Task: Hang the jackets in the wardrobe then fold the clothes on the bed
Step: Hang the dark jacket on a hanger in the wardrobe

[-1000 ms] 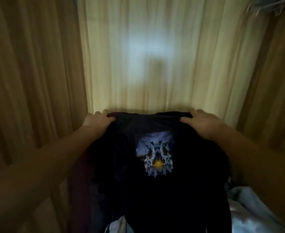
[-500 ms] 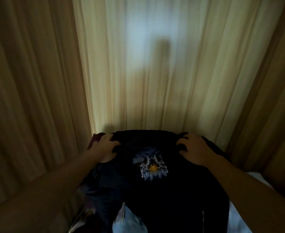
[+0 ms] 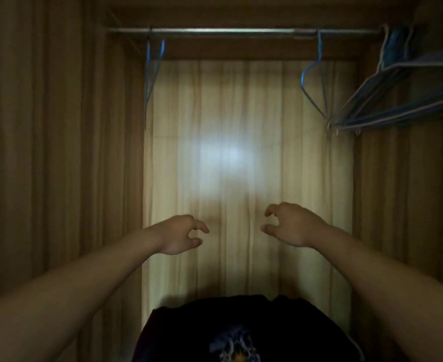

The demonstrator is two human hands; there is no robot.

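both hands have let go of the dark jacket (image 3: 241, 327); left hand (image 3: 178, 235) and right hand (image 3: 292, 224) hover empty, probably reaching for 1 blue hanger (image 3: 314, 77) on the rail (image 3: 241, 30).

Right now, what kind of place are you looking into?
Most likely the inside of a wardrobe: a silver metal hanging rail runs across the top, thin blue wire hangers dangle from it, and brown wooden walls close in on both sides.
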